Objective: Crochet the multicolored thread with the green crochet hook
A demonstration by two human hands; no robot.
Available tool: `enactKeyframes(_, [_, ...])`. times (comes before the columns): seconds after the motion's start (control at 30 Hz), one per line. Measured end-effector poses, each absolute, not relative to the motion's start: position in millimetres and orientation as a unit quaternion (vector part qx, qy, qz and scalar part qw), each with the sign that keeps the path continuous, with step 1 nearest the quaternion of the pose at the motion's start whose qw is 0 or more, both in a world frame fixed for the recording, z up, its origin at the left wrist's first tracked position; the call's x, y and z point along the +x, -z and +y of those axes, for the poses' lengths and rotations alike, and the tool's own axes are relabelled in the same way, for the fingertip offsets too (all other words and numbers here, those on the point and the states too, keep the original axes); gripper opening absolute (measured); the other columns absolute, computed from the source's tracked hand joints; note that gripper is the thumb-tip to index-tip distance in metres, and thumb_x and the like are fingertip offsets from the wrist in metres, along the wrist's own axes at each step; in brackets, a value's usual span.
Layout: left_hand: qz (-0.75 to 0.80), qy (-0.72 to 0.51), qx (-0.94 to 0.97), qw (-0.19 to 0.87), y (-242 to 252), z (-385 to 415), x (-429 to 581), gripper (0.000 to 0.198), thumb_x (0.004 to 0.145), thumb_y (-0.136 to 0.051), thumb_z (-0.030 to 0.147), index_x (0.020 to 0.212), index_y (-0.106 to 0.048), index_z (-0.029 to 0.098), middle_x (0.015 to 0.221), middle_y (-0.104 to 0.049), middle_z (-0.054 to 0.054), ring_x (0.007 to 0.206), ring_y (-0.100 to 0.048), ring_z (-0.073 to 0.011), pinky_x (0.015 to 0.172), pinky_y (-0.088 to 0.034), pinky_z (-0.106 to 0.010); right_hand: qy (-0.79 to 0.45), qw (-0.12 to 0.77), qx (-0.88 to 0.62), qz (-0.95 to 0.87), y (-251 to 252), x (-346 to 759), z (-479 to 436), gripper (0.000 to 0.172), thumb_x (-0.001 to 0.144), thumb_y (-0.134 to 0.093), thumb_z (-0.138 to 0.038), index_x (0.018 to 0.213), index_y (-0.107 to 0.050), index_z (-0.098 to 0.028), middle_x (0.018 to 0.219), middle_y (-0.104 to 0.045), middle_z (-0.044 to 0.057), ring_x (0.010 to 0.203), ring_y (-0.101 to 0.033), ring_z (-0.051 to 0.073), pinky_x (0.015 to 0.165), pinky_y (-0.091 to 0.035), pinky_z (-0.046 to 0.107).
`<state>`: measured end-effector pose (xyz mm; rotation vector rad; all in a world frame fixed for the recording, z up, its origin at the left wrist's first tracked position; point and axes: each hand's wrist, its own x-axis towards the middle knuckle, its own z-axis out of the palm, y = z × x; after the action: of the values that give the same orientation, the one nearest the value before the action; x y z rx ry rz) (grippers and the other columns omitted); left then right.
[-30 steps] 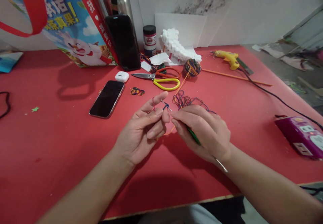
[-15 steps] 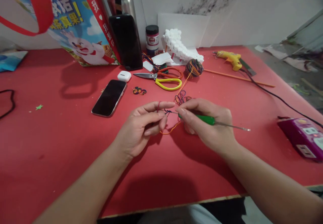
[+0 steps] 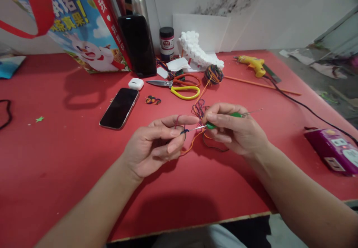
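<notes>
Between thumb and fingers, my left hand [image 3: 156, 143] pinches a small dark piece of crocheted yarn [image 3: 184, 131], and a reddish strand loops over its index finger. My right hand [image 3: 235, 128] grips a crochet hook [image 3: 212, 125] by its green handle. The hook's thin metal shaft points left and its tip meets the small yarn piece. Out of the back of the handle a second metal end sticks up to the right. Loose multicoloured yarn [image 3: 198, 109] lies tangled behind the hands, and an orange strand runs from it to the yarn ball [image 3: 213, 74].
Scissors [image 3: 184, 92] with red and yellow handles lie behind the hands. A phone [image 3: 119, 108], an earbud case [image 3: 136, 84] and a small yarn piece [image 3: 153, 100] are to the left. On the right are a yellow glue gun [image 3: 253, 65] and a purple power box [image 3: 332, 151].
The handle in my right hand has swung, so its back end now points up instead of slightly down. My right hand has shifted a little right and turned. My left hand keeps its pinch.
</notes>
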<state>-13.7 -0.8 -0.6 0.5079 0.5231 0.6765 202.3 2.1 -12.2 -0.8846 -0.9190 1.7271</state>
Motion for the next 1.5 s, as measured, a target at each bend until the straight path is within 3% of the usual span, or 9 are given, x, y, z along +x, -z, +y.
enactKeyframes(0.23, [0.194, -0.309, 0.197, 0.91, 4.1, -2.5, -12.0, 0.035, 0.084, -0.057, 0.006, 0.106, -0.083, 0.006, 0.052, -0.056, 0.002, 0.035, -0.014, -0.0003, 0.041, -0.022, -0.016, -0.768, 0.445, -0.321, -0.331, 16.1, 199.6, 4.0, 0.02, 0.072, -0.094, -0.029, 0.071, -0.079, -0.016, 0.05, -0.061, -0.003, 0.034, -0.033, 0.0, 0.035, -0.023, 0.012])
enactKeyframes(0.5, [0.193, -0.326, 0.199, 0.904, 5.6, -4.8, -7.4, 0.033, 0.087, -0.058, 0.004, 0.104, -0.085, 0.011, 0.056, -0.058, 0.001, 0.037, -0.016, -0.0005, 0.042, -0.022, -0.015, -0.778, 0.452, -0.287, -0.329, 19.2, 191.9, -2.5, 0.019, 0.076, -0.092, -0.032, 0.075, -0.08, -0.017, 0.054, -0.064, -0.002, 0.036, -0.036, 0.001, 0.035, -0.026, 0.012])
enactKeyframes(0.7, [0.215, -0.42, 0.195, 0.86, 3.8, -8.3, 1.2, 0.038, 0.091, -0.055, 0.001, 0.108, -0.085, 0.018, 0.061, -0.061, 0.001, 0.041, -0.016, -0.0033, 0.044, -0.027, -0.015, -0.681, 0.563, -0.313, -0.348, 19.9, 178.3, -10.4, 0.021, 0.082, -0.088, -0.039, 0.084, -0.078, -0.021, 0.063, -0.065, -0.005, 0.039, -0.042, 0.002, 0.037, -0.035, 0.015])
enactKeyframes(0.87, [0.236, -0.456, 0.183, 0.839, 2.0, -9.8, 4.3, 0.036, 0.092, -0.055, 0.001, 0.113, -0.082, 0.014, 0.061, -0.06, 0.002, 0.043, -0.017, -0.0047, 0.044, -0.03, -0.016, -0.615, 0.605, -0.335, -0.378, 23.8, 169.7, -16.2, 0.022, 0.09, -0.082, -0.043, 0.091, -0.076, -0.022, 0.074, -0.072, -0.002, 0.046, -0.055, 0.006, 0.043, -0.049, 0.02])
enactKeyframes(1.03, [0.272, -0.449, 0.166, 0.835, 6.5, -8.3, 3.2, 0.029, 0.089, -0.059, 0.003, 0.108, -0.08, 0.009, 0.06, -0.058, 0.002, 0.041, -0.023, -0.0033, 0.043, -0.029, -0.015, -0.588, 0.581, -0.348, -0.443, 27.0, 172.3, -22.8, 0.015, 0.094, -0.08, -0.034, 0.106, -0.079, -0.025, 0.083, -0.078, 0.001, 0.056, -0.066, 0.01, 0.055, -0.059, 0.025])
enactKeyframes(1.2, [0.291, -0.452, 0.182, 0.823, 8.3, -7.8, 4.1, 0.022, 0.088, -0.066, 0.007, 0.104, -0.081, 0.011, 0.056, -0.055, 0.003, 0.039, -0.028, -0.0034, 0.042, -0.028, -0.015, -0.514, 0.56, -0.392, -0.518, 29.2, 175.7, -26.1, 0.013, 0.096, -0.077, -0.027, 0.108, -0.08, -0.026, 0.084, -0.079, 0.001, 0.059, -0.068, 0.013, 0.053, -0.057, 0.027])
enactKeyframes(1.4, [0.3, -0.456, 0.197, 0.814, 7.9, -9.1, 5.9, 0.024, 0.088, -0.065, 0.007, 0.105, -0.082, 0.012, 0.051, -0.056, 0.002, 0.039, -0.029, -0.0044, 0.043, -0.03, -0.015, -0.351, 0.554, -0.4, -0.64, 33.1, 175.1, -22.7, 0.015, 0.095, -0.076, -0.018, 0.106, -0.081, -0.028, 0.101, -0.082, 0.003, 0.088, -0.075, 0.017, 0.082, -0.062, 0.033])
enactKeyframes(1.5, [0.296, -0.456, 0.203, 0.814, 7.4, -9.4, 6.0, 0.027, 0.089, -0.064, 0.007, 0.107, -0.083, 0.013, 0.052, -0.057, 0.002, 0.039, -0.029, -0.0041, 0.044, -0.032, -0.016, -0.368, 0.543, -0.405, -0.637, 33.4, 174.8, -24.5, 0.017, 0.099, -0.072, -0.021, 0.112, -0.08, -0.028, 0.11, -0.083, 0.004, 0.082, -0.076, 0.016, 0.078, -0.063, 0.033])
